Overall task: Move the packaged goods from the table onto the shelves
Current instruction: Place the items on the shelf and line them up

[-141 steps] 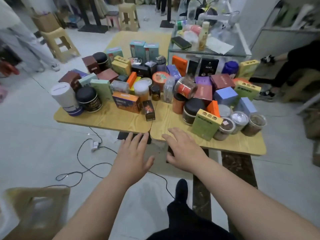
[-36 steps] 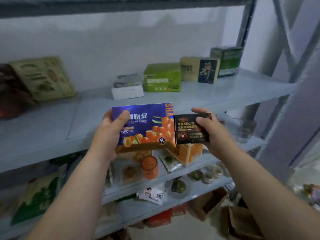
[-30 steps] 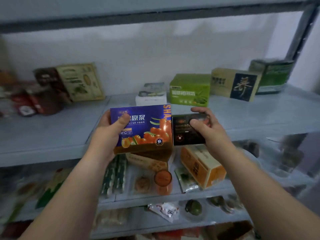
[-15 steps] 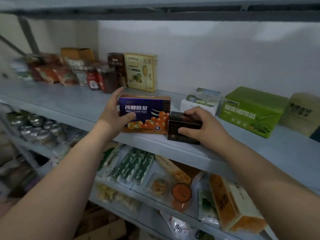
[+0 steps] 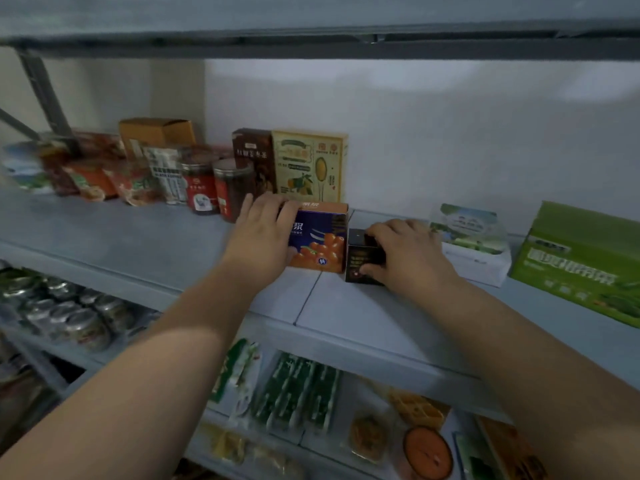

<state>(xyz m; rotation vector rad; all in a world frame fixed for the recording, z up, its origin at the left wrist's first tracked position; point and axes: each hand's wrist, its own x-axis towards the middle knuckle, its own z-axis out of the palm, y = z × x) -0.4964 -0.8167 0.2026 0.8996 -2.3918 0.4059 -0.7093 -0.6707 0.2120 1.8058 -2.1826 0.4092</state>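
Observation:
A blue and orange box (image 5: 320, 239) stands on the grey shelf (image 5: 145, 237), in front of a yellow box. My left hand (image 5: 265, 237) grips its left end, fingers over the top and thumb on the front. Right beside it stands a small black box (image 5: 360, 259), touching the blue box's right side. My right hand (image 5: 407, 256) holds the black box, fingers curled over its top and thumb on its front. Both boxes rest on the shelf surface.
Behind stand a yellow box (image 5: 310, 166), a brown box (image 5: 254, 161), two red jars (image 5: 214, 187) and snack bags (image 5: 93, 178). To the right lie a white box (image 5: 472, 244) and a green box (image 5: 581, 261). The shelf below holds cans and packets.
Both hands have pushed the two boxes further back on the shelf, closer to the yellow box. The view has moved closer and slightly left.

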